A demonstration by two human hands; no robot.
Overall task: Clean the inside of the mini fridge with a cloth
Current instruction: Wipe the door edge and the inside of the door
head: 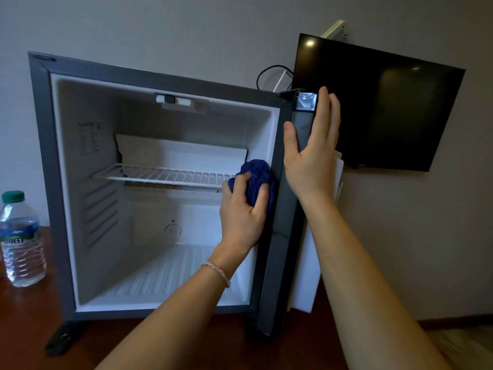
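Mini fridge (42, 156) open, white interior, wire shelf (165, 175)

We see a clear water bottle (21, 241) with a green cap standing upright on the dark wooden surface (29, 329). A black television (378, 102) hangs on the wall, cables (269, 76) beside it.

Dim, soft-focus, wide-angle edge distortion
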